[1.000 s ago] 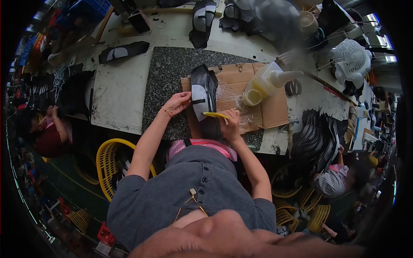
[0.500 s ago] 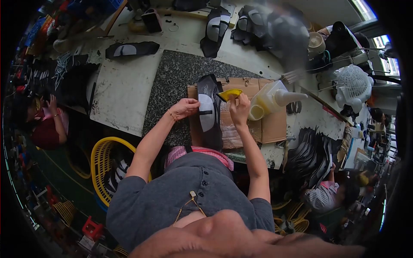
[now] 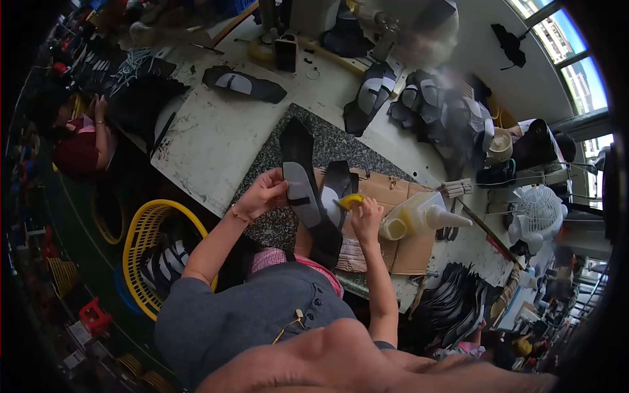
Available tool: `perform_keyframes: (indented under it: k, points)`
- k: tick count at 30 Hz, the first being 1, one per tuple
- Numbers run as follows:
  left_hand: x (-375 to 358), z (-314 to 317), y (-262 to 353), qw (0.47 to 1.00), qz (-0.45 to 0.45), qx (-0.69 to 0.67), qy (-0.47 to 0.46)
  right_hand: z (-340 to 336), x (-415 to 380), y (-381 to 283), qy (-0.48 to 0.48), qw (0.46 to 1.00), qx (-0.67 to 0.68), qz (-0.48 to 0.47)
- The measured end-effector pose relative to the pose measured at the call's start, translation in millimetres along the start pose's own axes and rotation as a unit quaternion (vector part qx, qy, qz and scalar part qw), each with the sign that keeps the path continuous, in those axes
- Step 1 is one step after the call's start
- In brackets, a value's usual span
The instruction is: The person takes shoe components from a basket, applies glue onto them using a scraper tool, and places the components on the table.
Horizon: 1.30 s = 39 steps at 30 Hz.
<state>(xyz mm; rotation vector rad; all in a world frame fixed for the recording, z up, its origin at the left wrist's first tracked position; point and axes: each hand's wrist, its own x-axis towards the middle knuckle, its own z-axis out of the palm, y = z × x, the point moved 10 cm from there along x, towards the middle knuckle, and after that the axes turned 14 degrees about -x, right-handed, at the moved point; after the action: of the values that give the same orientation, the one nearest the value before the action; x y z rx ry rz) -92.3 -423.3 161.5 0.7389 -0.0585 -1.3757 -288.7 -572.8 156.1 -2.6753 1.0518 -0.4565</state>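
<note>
Left hand: the left hand [image 3: 262, 194] grips the black shoe-upper piece [image 3: 303, 190] at its edge, fingers closed on it.
Right hand: the right hand [image 3: 367, 219] is clenched around a yellow applicator [image 3: 350, 200], its tip touching the second dark piece [image 3: 337, 190] just beside the lifted one.
Position of the piece: held tilted above the granite slab [image 3: 327, 141] and the cardboard sheet [image 3: 393, 196], no longer flat.
Change noted: half a second ago the piece lay on the cardboard under both hands; it is now raised off the surface, and the yellow tool has dropped from near the top of the piece to its right flank.
Judgement: the coating pass on this piece appears finished or paused; the lift suggests it is being turned or moved off.
Surroundings: a glue bottle [image 3: 419, 215] lies on the cardboard, right of the hands; a yellow basket [image 3: 141, 242] stands below the desk [image 3: 209, 144]; more cut pieces [image 3: 244, 84] lie further back.
</note>
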Motion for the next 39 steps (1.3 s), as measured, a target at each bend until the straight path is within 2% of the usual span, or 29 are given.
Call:
perform_keyframes:
  k: [1, 3, 5, 8, 11, 12, 16, 17, 20, 21, 22, 23, 24, 26, 27, 28, 30, 31, 32, 33, 34, 37, 39]
  points:
    - [5.4, -14.0, 30.5, 0.997, 0.057, -0.036, 0.039, -0.9, -0.5, 0.8, 0.003, 1.0, 0.004, 0.004]
    - [30.7, -77.7, 81.7, 0.986, 0.155, -0.051, 0.031, 3.6, -4.5, 6.9, -0.003, 1.0, 0.018, 0.014]
    - [46.9, -121.0, 131.1, 0.961, 0.242, -0.073, 0.115, 0.1, -9.9, 19.8, 0.016, 0.995, 0.067, 0.07]
    - [85.5, -191.5, 187.5, 0.938, 0.292, -0.111, 0.149, -5.0, -20.0, 44.0, 0.055, 0.976, 0.131, 0.167]
    - [129.4, -242.0, 233.2, 0.931, 0.317, -0.087, 0.158, -18.9, -29.2, 55.5, 0.102, 0.96, 0.147, 0.214]
    - [134.6, -239.5, 245.0, 0.923, 0.329, -0.071, 0.188, -21.3, -35.3, 58.9, 0.107, 0.959, 0.139, 0.224]
    - [168.8, -338.2, 250.8, 0.861, 0.319, -0.035, 0.394, -20.7, -70.2, 81.2, 0.101, 0.933, 0.161, 0.305]
    - [173.4, -352.5, 248.7, 0.853, 0.325, -0.058, 0.405, -27.8, -78.3, 84.0, 0.139, 0.926, 0.165, 0.311]
    - [175.2, -362.4, 248.8, 0.864, 0.324, -0.1, 0.371, -52.6, -129.3, 102.1, 0.23, 0.891, 0.142, 0.365]
    - [177.4, -374.3, 250.6, 0.878, 0.307, -0.085, 0.357, -68.4, -137.2, 98.8, 0.173, 0.893, 0.074, 0.409]
    - [181.6, -385.5, 254.7, 0.879, 0.298, -0.082, 0.362, -68.4, -161.1, 115.2, 0.185, 0.872, 0.064, 0.448]
    - [191.6, -404.8, 260.1, 0.893, 0.289, -0.09, 0.334, -78.9, -170.3, 117.3, 0.214, 0.863, 0.025, 0.457]
    - [222.0, -477.0, 273.2, 0.897, 0.289, -0.162, 0.292, -94.0, -170.5, 113.0, 0.311, 0.843, 0.037, 0.437]
    - [221.1, -442.0, 258.0, 0.917, 0.223, -0.127, 0.306, -91.3, -176.9, 122.5, 0.263, 0.858, -0.055, 0.437]
    - [207.2, -426.7, 268.7, 0.921, 0.204, -0.11, 0.313, -93.9, -163.8, 117.9, 0.223, 0.879, -0.112, 0.407]
    - [198.4, -396.8, 268.7, 0.921, 0.217, -0.041, 0.322, -102.2, -142.1, 100.7, 0.243, 0.9, -0.161, 0.325]
    - [165.0, -301.3, 230.8, 0.901, 0.25, 0.099, 0.34, -81.7, -135.7, 111.5, 0.227, 0.916, -0.137, 0.301]
    - [162.1, -269.9, 198.4, 0.921, 0.221, 0.129, 0.293, -72.4, -136.3, 114.4, 0.218, 0.926, -0.121, 0.283]
    - [156.2, -235.5, 163.9, 0.936, 0.195, 0.156, 0.247, -71.1, -152.9, 131.8, 0.233, 0.896, -0.076, 0.369]
    - [131.4, -169.1, 123.0, 0.954, 0.173, 0.175, 0.173, -67.0, -172.1, 146.9, 0.245, 0.858, -0.03, 0.451]
    - [121.2, -141.4, 83.2, 0.952, 0.105, 0.256, 0.132, -58.4, -192.0, 159.8, 0.252, 0.812, 0.018, 0.527]
    - [74.9, -73.9, -35.7, 0.95, -0.012, 0.311, 0.021, -15.4, -199.6, 173.4, 0.279, 0.805, 0.197, 0.485]
    - [55.0, -58.7, -92.9, 0.947, -0.07, 0.313, 0.028, 1.2, -154.7, 138.6, 0.215, 0.816, 0.293, 0.449]
